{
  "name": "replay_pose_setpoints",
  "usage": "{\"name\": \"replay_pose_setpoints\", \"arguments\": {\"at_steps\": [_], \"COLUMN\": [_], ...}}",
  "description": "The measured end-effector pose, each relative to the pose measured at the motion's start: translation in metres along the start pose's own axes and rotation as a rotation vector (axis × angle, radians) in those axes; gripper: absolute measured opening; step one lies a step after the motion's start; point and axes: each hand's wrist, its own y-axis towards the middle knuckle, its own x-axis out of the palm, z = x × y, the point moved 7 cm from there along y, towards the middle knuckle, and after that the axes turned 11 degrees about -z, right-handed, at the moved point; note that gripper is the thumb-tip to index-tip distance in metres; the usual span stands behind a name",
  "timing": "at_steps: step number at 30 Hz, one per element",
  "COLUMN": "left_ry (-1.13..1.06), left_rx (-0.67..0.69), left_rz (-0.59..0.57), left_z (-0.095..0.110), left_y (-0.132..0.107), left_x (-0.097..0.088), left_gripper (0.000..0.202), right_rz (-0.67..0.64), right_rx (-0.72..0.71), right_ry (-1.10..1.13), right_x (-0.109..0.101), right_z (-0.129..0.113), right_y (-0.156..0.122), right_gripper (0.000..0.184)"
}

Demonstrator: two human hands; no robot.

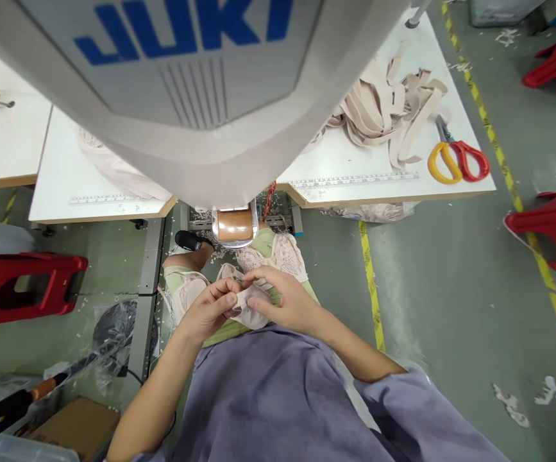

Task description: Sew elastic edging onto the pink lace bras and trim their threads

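Note:
A pale pink bra with lace (pixel 290 253) lies across my lap, and part of its fabric is lifted between my hands. My left hand (pixel 211 307) pinches an edge of this fabric between thumb and fingertips. On the other side, my right hand (pixel 285 300) has its thumb on the fabric and its fingers curved over the top, gripping it loosely. Another lace part (pixel 186 292) rests on the left thigh; I cannot tell how all the parts join. The fabric right under my fingertips is partly hidden.
A white sewing machine (pixel 201 141) fills the top. Beige strips (pixel 378 109) and scissors with red and yellow handles (pixel 458 162) lie on the right tabletop (pixel 345 163). Pale cloth (pixel 114 170) sits at left. Red stools (pixel 22 289) stand on the floor.

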Motion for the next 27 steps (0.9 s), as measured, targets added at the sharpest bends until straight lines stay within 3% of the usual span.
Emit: {"name": "replay_pose_setpoints", "arguments": {"at_steps": [4, 7, 9, 10, 12, 14, 16, 17, 19, 22, 24, 27], "left_ry": [0.124, 0.554, 0.887, 0.972, 0.977, 0.753, 0.444, 0.309, 0.117, -0.008, -0.040, -0.071], "left_rx": [-0.008, -0.120, -0.197, -0.216, -0.183, -0.149, -0.128, -0.122, -0.103, -0.001, 0.059, 0.127], "left_rz": [-0.007, -0.012, -0.011, 0.014, 0.134, 0.305, 0.475, 0.528, 0.544, 0.506, 0.485, 0.464], "left_z": [0.007, 0.018, 0.022, 0.023, 0.026, 0.024, 0.020, 0.017, 0.014, 0.018, 0.019, 0.019], "left_y": [-0.001, -0.005, -0.012, -0.016, -0.023, -0.027, -0.031, -0.031, -0.027, -0.014, -0.006, 0.002], "left_x": [0.003, 0.007, 0.001, -0.008, -0.034, -0.065, -0.086, -0.087, -0.074, -0.038, -0.019, -0.006], "left_gripper": [0.039, 0.037, 0.040, 0.042, 0.045, 0.046, 0.049, 0.050, 0.049, 0.051, 0.049, 0.046], "right_rz": [-0.031, -0.060, -0.057, -0.009, 0.239, 0.603, 0.823, 0.883, 0.885, 0.741, 0.648, 0.555], "right_rx": [0.023, -0.021, -0.094, -0.102, 0.037, 0.338, 0.533, 0.609, 0.762, 0.928, 0.974, 0.985], "right_ry": [-0.019, -0.109, -0.238, -0.319, -0.518, -0.708, -0.791, -0.814, -0.823, -0.828, -0.851, -0.872], "right_x": [0.005, 0.006, -0.007, -0.024, -0.089, -0.178, -0.257, -0.290, -0.337, -0.364, -0.363, -0.352], "right_z": [0.003, 0.003, 0.006, 0.012, 0.031, 0.049, 0.055, 0.056, 0.063, 0.074, 0.078, 0.085], "right_y": [0.004, 0.008, 0.011, 0.011, 0.003, -0.025, -0.057, -0.070, -0.084, -0.081, -0.076, -0.084], "right_gripper": [0.010, 0.009, 0.012, 0.015, 0.019, 0.023, 0.035, 0.039, 0.037, 0.027, 0.026, 0.040]}}
